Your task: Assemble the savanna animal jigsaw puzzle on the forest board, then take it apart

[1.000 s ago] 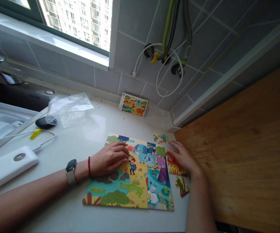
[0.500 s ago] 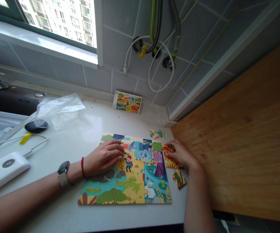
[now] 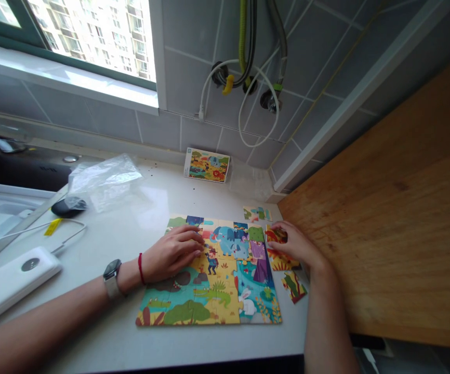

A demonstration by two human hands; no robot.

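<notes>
While L hand (image 3: 172, 252) lies flat on puzzle (image 3: 209, 283), fingers spread, R hand (image 3: 295, 245) fingers pinch red piece (image 3: 275, 236) at puzzle's right edge.

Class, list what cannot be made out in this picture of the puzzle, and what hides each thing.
1. Head view: puzzle part under the left hand, covered by it.
2. Head view: red piece, partly under the right hand; its grip cannot be told.
3. Head view: card picture, too small.
4. Head view: white box, cut off by the left edge.
</notes>
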